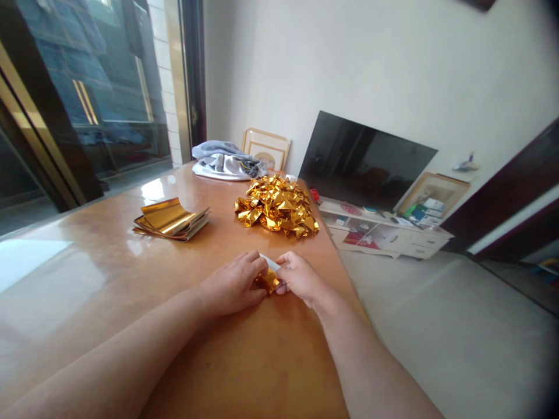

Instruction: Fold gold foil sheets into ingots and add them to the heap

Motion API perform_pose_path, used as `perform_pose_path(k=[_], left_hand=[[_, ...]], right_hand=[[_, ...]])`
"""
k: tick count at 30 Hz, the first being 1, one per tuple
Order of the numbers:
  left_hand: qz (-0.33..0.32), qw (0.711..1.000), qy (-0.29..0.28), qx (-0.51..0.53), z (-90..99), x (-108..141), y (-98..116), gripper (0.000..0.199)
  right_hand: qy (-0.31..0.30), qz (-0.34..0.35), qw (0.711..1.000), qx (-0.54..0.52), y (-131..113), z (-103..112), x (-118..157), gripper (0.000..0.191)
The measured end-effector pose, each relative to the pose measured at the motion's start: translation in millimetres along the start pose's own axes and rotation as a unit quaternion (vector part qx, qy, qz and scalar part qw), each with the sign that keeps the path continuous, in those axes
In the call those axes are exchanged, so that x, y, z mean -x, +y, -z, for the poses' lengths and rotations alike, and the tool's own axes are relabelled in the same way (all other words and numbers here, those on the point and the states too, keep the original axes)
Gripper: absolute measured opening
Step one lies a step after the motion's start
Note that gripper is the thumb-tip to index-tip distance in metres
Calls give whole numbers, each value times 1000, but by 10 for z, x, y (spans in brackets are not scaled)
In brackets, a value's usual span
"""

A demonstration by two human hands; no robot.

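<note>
Between my two hands, low over the wooden table (209,355), is a sheet of gold foil paper (268,281) with a white back, partly folded. My left hand (238,282) grips its left side with curled fingers. On the other side, my right hand (299,277) pinches the sheet between thumb and fingers. Part of the sheet is hidden by the fingers. Beyond my hands lies a heap of folded gold paper pieces (279,206). To the left sits a stack of flat gold foil sheets (170,220), its top sheet curling up.
Folded grey cloth (225,162) lies at the table's far end, with framed pictures (266,148) leaning on the wall behind. Past the table's right edge are a television (364,160) and a low white cabinet (388,233). A glass door (96,87) stands at left.
</note>
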State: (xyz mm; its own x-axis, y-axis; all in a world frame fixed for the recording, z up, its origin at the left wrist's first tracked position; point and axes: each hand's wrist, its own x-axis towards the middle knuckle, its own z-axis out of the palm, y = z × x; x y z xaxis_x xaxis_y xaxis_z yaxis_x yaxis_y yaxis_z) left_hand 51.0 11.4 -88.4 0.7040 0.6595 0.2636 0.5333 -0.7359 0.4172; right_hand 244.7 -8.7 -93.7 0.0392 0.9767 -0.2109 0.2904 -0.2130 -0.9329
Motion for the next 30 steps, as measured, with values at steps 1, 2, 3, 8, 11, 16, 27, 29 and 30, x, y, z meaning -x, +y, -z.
perform_pose_path(k=[1, 2, 3, 8, 11, 16, 27, 29, 30], left_hand=[[-4, 1000, -5, -3, 1, -4, 11, 17], [-10, 1000, -10, -8, 2, -6, 18, 17], [-17, 1000, -15, -14, 5, -7, 23, 16], [-63, 995, -34, -74, 47, -13, 44, 16], [-75, 988, -43, -125, 76, -24, 77, 19], [-65, 982, -43, -174, 81, -27, 137, 19], [-26, 987, -51, -151, 88, -45, 142, 27], [-15, 990, -48, -133, 71, -56, 122, 28], [-10, 991, -45, -126, 61, -61, 112, 27]], right_hand=[[1, -3, 1000, 5, -1, 3, -5, 16], [1, -6, 1000, 10, -2, 5, -10, 15], [0, -10, 1000, 14, -5, 6, -15, 15], [-25, -33, 998, 42, -9, 36, -18, 14], [-30, -34, 994, 104, 12, 110, -12, 13], [65, 124, 961, 239, 33, 284, -20, 6], [-97, 156, 928, 323, 72, 378, -40, 25], [-102, 140, 933, 315, 84, 390, -49, 26], [-107, 134, 936, 308, 88, 395, -53, 27]])
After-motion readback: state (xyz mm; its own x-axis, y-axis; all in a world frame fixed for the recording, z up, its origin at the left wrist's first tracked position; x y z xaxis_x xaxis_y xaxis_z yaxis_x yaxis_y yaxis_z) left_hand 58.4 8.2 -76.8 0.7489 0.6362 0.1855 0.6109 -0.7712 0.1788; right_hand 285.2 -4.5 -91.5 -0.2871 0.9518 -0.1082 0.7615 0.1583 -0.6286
